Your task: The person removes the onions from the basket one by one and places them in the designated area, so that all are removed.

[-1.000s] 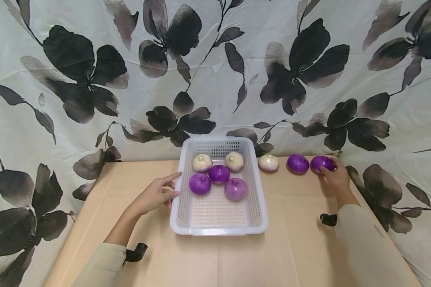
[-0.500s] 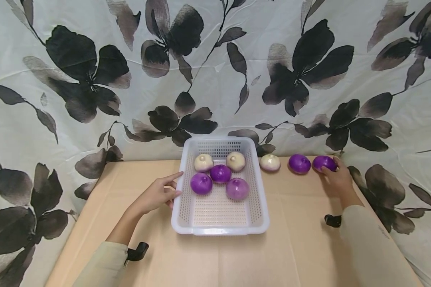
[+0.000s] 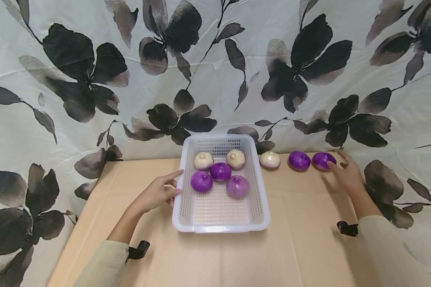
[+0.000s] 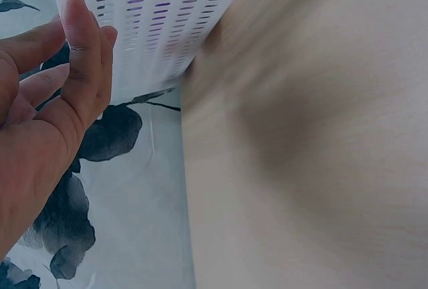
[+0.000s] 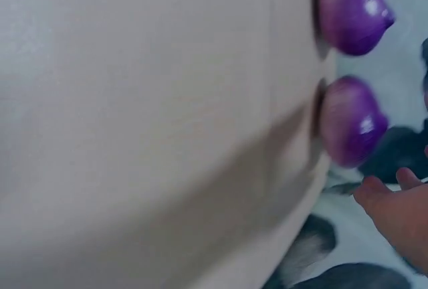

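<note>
My left hand (image 3: pixel 154 195) is closest to me. Its fingers are straight and loose, and they rest against the left wall of the white basket (image 3: pixel 220 225). They do not curl round anything. This hand's job, I think, is to hold the basket steady so it does not slide on the table (image 3: pixel 301 247).

Inside the basket sit 5 onions: 3 purple ones (image 3: pixel 201 181) nearer me and 2 white ones (image 3: pixel 203 160) at the back.

Farther off, on the right, my right hand (image 3: pixel 348 175) is by the far purple onion (image 3: pixel 323 160). My fingers are spread and loose, and the tips are at the onion or just beside it. I hold nothing. That onion lies on the table near the back edge, at the right end of a row of 3. Next to it is another purple onion (image 3: pixel 299 160), then a white onion (image 3: pixel 270 160) near the basket.

To do this well, I think I should wrap my fingers round the onion's sides, because it is round and could roll toward the cloth (image 3: pixel 215 71).

The head view shows the whole row, the basket and both hands. The right wrist view shows only 2 purple onions (image 5: pixel 351 120) and my fingertips (image 5: pixel 374 188) a little apart from the nearer one. The left wrist view shows my fingers (image 4: pixel 83 48) close to the basket's holey wall (image 4: pixel 154 15), with purple showing through the slots.
</note>
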Motion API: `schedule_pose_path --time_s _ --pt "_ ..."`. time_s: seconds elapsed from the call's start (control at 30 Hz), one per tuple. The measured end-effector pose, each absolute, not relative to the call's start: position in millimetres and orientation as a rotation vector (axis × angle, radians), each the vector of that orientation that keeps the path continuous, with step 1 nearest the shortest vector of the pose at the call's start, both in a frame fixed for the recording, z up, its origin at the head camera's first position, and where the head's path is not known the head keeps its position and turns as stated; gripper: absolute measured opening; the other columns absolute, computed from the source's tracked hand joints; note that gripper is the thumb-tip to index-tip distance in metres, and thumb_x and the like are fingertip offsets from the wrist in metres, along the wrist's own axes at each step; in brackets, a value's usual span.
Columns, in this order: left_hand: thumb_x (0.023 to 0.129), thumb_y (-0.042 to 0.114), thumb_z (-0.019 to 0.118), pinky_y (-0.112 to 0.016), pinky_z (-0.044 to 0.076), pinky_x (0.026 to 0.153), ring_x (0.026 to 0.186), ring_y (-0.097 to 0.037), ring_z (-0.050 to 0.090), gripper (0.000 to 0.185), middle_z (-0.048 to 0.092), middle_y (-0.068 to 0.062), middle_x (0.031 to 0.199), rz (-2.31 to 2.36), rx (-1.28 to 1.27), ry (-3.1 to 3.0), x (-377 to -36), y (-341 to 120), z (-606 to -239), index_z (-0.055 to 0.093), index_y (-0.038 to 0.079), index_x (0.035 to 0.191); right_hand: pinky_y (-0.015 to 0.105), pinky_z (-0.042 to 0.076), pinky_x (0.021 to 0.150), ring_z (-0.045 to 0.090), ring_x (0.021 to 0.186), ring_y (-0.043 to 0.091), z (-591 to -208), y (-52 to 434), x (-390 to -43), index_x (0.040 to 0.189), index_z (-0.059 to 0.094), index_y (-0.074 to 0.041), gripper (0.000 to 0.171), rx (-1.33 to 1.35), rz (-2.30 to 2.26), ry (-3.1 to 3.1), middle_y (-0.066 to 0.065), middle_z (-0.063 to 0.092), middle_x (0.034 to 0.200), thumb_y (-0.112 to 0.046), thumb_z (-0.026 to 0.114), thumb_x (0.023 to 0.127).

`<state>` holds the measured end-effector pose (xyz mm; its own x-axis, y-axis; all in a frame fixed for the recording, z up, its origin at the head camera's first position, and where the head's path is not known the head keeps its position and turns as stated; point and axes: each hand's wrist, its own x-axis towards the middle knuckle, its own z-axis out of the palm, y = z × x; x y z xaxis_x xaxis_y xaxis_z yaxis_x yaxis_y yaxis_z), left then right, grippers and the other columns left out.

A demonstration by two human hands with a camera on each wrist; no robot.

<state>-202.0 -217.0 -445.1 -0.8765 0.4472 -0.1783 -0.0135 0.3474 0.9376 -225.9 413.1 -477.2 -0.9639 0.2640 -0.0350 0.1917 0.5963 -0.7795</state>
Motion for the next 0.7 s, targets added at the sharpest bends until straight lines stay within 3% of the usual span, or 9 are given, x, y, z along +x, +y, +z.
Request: schedule_pose_path --time_s 0.1,0.23,0.33,0.47,0.7 --pt "0.098 -0.002 0.063 -0.049 0.064 0.062 0.072 -0.017 0.068 0.070 0.058 -0.024 0.109 1.542 0.384 2.207 -201.7 -217.5 -445.7 0.031 0.000 0.160 0.065 0.032 0.116 0.026 0.148 0.058 -465.6 402.2 -219.5 0.166 0.017 -0.011 0.076 -0.311 1.345 -2.692 0.020 0.014 0.171 -0.038 0.055 0.106" --pt "0.098 -0.002 0.063 -0.048 0.064 0.062 0.073 -0.018 0.068 0.070 0.057 -0.024 0.108 1.546 0.379 2.219 -200.3 -217.8 -444.0 0.032 0.001 0.160 0.028 0.042 0.115 0.027 0.151 0.049 -451.8 378.4 -210.6 0.166 0.022 -0.025 0.074 -0.257 1.454 -2.635 0.012 0.014 0.173 -0.038 0.060 0.104" --pt "0.098 -0.002 0.063 -0.046 0.065 0.061 0.074 -0.019 0.068 0.070 0.057 -0.023 0.108 1.549 0.375 2.220 -199.5 -217.7 -443.1 0.032 0.000 0.160 0.007 0.043 0.104 0.031 0.150 0.046 -445.2 359.4 -206.9 0.165 0.026 -0.025 0.073 -0.159 1.483 -2.597 0.015 0.021 0.171 -0.033 0.063 0.103" --pt "0.097 -0.002 0.063 -0.046 0.065 0.062 0.072 -0.018 0.068 0.070 0.057 -0.023 0.108 1.549 0.365 2.212 -199.4 -216.9 -443.4 0.032 0.001 0.160 0.007 0.042 0.106 0.038 0.146 0.048 -438.2 335.4 -203.7 0.164 0.029 -0.013 0.071 0.005 1.425 -2.604 0.023 0.032 0.164 -0.026 0.065 0.103" --pt "0.097 -0.002 0.064 -0.049 0.064 0.062 0.070 -0.017 0.067 0.070 0.059 -0.023 0.108 1.531 0.374 2.232 -200.4 -216.7 -443.9 0.032 0.000 0.160 0.005 0.039 0.107 0.043 0.144 0.044 -426.7 282.0 -199.6 0.157 0.042 -0.007 0.064 0.229 1.497 -2.543 0.021 0.044 0.158 -0.014 0.069 0.100"
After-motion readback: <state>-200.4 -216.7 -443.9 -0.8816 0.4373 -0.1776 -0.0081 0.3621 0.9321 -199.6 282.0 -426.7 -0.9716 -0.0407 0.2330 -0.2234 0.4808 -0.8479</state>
